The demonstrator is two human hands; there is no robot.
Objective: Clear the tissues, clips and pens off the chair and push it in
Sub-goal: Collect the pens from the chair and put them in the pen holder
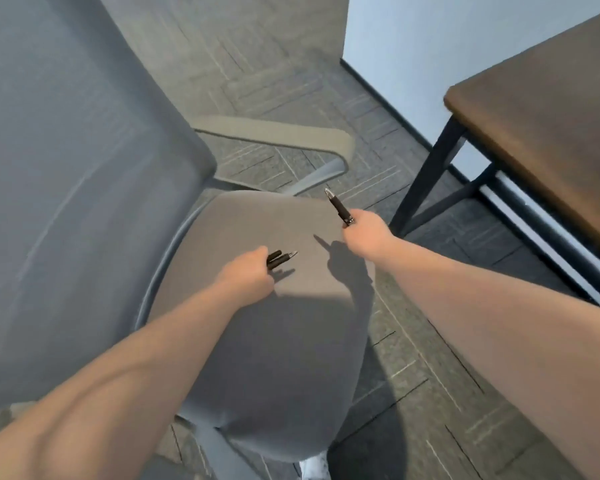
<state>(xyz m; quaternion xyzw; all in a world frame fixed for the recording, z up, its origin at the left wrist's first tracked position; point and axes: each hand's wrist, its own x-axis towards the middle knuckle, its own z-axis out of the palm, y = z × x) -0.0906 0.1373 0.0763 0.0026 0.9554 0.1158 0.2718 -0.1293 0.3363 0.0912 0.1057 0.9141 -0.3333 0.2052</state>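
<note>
Head view: two pens are gripped in the left hand over the chair seat, their rear ends hidden by closed fingers. A third pen is clasped in the right hand, near the counter, which is cut off at the frame edge.

1. Two bare forearms come into frame, one from the lower left corner, one from the lower right edge.
2. No sleeves showing anywhere, both arms uncovered right to the frame edges.
3. Left hand, centre of frame: no glove, no ring, no watch at the wrist.
4. Right hand, right of centre: equally plain, no band or strap.
5. Surfaces look smooth and soft-edged; fingers too blurred to make out.
</note>
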